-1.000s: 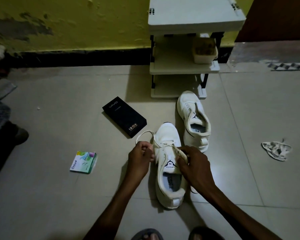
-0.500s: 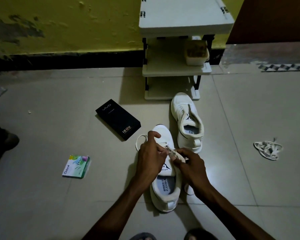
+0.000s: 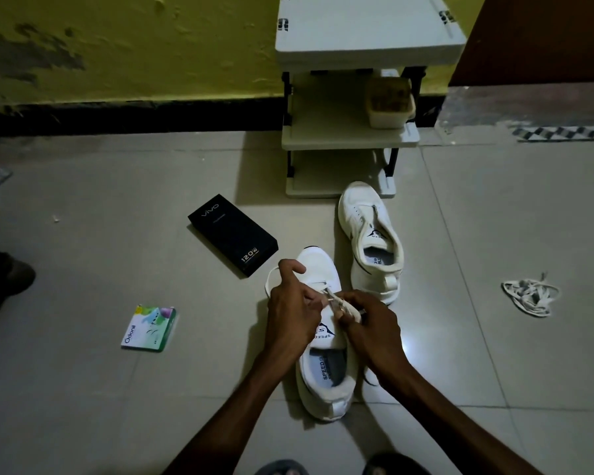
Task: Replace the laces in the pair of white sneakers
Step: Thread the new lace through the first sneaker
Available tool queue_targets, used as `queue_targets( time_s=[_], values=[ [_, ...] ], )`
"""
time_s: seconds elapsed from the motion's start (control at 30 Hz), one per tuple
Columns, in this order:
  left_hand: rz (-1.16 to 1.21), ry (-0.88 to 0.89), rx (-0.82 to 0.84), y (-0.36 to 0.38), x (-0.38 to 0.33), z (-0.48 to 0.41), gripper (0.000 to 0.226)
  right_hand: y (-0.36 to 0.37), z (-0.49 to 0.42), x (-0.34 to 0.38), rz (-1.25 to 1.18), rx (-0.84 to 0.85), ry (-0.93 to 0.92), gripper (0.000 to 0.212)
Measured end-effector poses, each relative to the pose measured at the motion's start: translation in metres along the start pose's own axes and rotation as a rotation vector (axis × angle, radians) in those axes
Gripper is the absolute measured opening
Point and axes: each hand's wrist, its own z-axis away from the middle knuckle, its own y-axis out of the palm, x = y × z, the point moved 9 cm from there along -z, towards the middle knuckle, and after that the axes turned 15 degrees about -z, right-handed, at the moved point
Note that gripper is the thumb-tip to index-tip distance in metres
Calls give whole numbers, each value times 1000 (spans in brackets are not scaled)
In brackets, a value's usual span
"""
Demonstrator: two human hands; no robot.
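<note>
we find the near sneaker on the floor, toe pointing away from us, with the far sneaker unlaced just beside it. both grips are narrow: the left hand and the right hand each pinch the lace above the tongue. risks, in our judgement: the dim light may cause a skipped eyelet, an uneven pull may leave unequal ends, and the slack loop by the toe may twist.
</note>
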Motion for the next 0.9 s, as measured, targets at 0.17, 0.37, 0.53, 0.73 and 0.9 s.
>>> queue_targets(
  time_s=[0.17, 0.37, 0.53, 0.73, 0.9],
  values=[
    [-43, -13, -47, 1, 1, 3, 49, 1, 2, 3, 6, -10, -18, 19],
    [-76, -16, -53, 1, -1, 3, 51, 1, 1, 4, 34, 6, -30, 13],
    [-165, 87, -49, 3, -18, 7, 57, 5, 2, 12, 171, 60, -74, 23],
    [-39, -46, -49, -4, 0, 5, 72, 0, -3, 8, -167, 126, 119, 20],
    [49, -104, 48, 1, 11, 0, 62, -2, -11, 14, -106, 32, -34, 10]
  ],
)
